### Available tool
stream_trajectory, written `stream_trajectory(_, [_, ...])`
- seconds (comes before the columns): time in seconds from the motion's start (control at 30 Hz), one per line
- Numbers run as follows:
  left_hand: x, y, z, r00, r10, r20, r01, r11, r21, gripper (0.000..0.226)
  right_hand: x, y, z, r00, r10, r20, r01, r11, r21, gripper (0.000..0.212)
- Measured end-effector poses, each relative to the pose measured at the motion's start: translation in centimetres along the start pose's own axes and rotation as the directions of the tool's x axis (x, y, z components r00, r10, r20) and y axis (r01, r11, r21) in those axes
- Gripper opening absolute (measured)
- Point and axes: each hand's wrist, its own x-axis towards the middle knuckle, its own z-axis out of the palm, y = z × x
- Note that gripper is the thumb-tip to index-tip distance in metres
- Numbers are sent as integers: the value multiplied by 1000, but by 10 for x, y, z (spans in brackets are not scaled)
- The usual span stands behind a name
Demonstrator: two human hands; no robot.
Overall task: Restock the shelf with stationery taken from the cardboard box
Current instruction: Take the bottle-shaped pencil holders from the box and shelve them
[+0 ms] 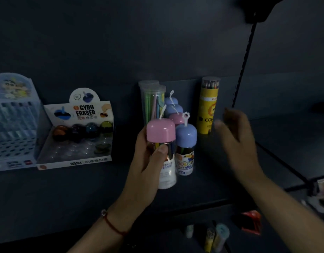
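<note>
The scene is dimly lit, and much is lost in shadow. At the far left a pale blue display stand (pixel 13 123) is cut off by the frame edge; its contents cannot be made out. Beside it, an open GYRO ERASER box (pixel 75 136) is seen on the dark shelf (pixel 57 189), with a few round erasers at its back.

The pink-capped crayon bottle (pixel 162 141) is held upright by the left hand (pixel 144 168), long axis near vertical, cap up, a thin white loop rising from the top. Fingers are wrapped round the clear body and the thumb is pressed on its front, so the label is partly hidden. It is held just in front of the shelved cluster, touching or nearly touching a blue-capped bottle (pixel 186 143) standing to its right. Behind these, more capped bottles are half hidden, and two clear tubes of pastel sticks (pixel 152 101) are seen.

A yellow tube of coloured pencils (pixel 208 106) stands upright further right. The right hand (pixel 236 136) is blurred, fingers spread loosely and holding nothing. Bare shelf is left to the right, up to a slotted upright (pixel 243 64). Below the shelf edge, small items are too dark to identify
</note>
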Motion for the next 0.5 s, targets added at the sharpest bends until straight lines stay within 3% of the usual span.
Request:
stream_trajectory(0.07, [-1, 2, 1, 1000, -10, 23, 11, 999, -47, 48, -61, -28, -1, 984, -17, 178, 12, 1000, 28, 50])
stream_trajectory(0.13, [-6, 4, 5, 998, -22, 67, 26, 998, -53, 51, -100, -40, 5, 925, 32, 379, -45, 999, 25, 56])
stream_trajectory(0.17, [-9, 6, 8, 995, -27, 91, 30, 999, -34, 52, -110, -41, 8, 908, 51, 415, -58, 998, 6, 59])
stream_trajectory(0.3, [-23, 13, 21, 979, -53, 195, 51, 999, 12, 56, -110, -47, 6, 925, 98, 368, -95, 995, -26, 62])
stream_trajectory(0.43, [-27, 18, 26, 939, -88, 334, 77, 996, 47, 73, -103, -52, -8, 903, 90, 420, -94, 996, -11, 50])
stream_trajectory(0.5, [-26, 19, 22, 941, -79, 330, 18, 982, 186, 78, -99, -47, -15, 903, 127, 409, -123, 992, -36, 47])
